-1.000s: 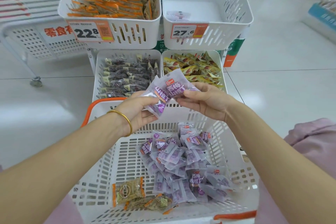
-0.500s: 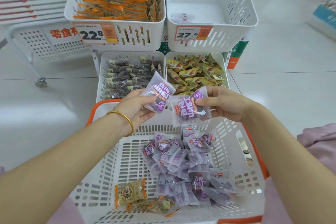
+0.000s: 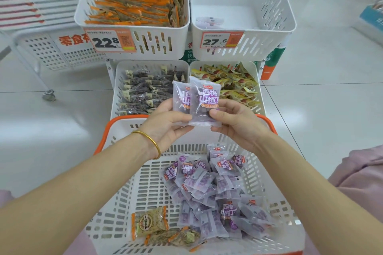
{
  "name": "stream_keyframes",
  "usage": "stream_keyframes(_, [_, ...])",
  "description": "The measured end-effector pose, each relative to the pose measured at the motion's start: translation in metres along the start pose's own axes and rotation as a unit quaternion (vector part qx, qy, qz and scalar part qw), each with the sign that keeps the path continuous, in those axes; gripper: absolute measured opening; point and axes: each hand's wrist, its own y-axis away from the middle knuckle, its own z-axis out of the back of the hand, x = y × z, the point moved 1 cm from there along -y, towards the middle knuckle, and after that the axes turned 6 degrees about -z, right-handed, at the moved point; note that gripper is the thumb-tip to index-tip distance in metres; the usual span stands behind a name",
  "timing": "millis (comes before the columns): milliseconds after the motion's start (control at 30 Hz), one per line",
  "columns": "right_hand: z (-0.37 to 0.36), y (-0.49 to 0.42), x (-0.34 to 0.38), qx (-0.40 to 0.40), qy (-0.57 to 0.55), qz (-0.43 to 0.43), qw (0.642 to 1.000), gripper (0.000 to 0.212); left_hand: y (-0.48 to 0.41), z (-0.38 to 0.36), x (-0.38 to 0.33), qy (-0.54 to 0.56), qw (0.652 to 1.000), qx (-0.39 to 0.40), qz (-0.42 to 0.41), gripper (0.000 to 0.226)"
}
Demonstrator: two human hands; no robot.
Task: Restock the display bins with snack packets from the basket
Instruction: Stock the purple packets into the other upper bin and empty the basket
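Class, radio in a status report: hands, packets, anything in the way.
Left hand grips rear packet, right hand pinches front packet; upright, overlapping. Nothing blocks nearly empty 27.6 bin.

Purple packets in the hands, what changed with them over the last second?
Half a second ago the two purple packets were apart and tilted, one per hand. Now the left hand and right hand have brought them together, upright and overlapping, the right one in front. Both hands kept their grip. The pile in the basket and display bins look unchanged.
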Motion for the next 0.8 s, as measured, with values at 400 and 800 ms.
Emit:
stream_keyframes(400, [-0.005,0.005,0.024,-0.041,0.274,0.073,0.958,0.035,-0.009,0.002,0.001,-0.207,0.974,0.016,-0.093,0.071])
stream_keyframes(800, [0.022,-0.037,0.193,0.119,0.329,0.084,0.933,0.045,-0.085,-0.064,-0.107,-0.434,0.862,0.063,-0.256,0.063])
